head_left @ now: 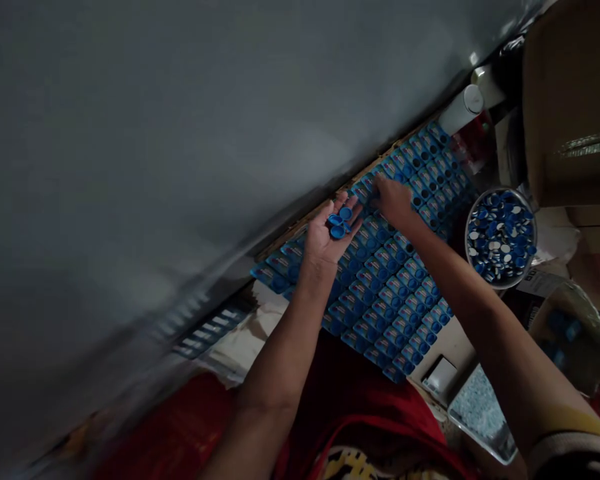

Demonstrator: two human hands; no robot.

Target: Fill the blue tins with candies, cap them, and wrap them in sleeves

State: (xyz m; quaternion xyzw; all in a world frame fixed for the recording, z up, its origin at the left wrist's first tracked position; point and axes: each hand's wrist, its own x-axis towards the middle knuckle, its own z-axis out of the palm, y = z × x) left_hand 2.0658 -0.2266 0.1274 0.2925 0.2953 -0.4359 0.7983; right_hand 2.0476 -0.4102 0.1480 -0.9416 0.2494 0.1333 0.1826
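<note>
My left hand (325, 233) is palm up with its fingers loosely curled, cradling several small round blue caps (337, 231). Rows of blue printed cards (377, 290) lie below it on a slanting board, many with a round blue piece at one end. Up and to the right, my right hand (394, 200) reaches down onto the upper rows. Its fingers are drawn together against a card, and whatever they pinch is hidden and blurred. On some cards at the upper right a dark round spot (417, 201) shows instead of a blue piece.
A metal bowl (467, 233) full of blue and white caps stands right of the cards. A white cylindrical container (461, 110) is at their far end. A clear tray of pale bits (483, 407) sits at lower right, a cardboard box (570, 100) at upper right. A grey wall (180, 120) borders the left.
</note>
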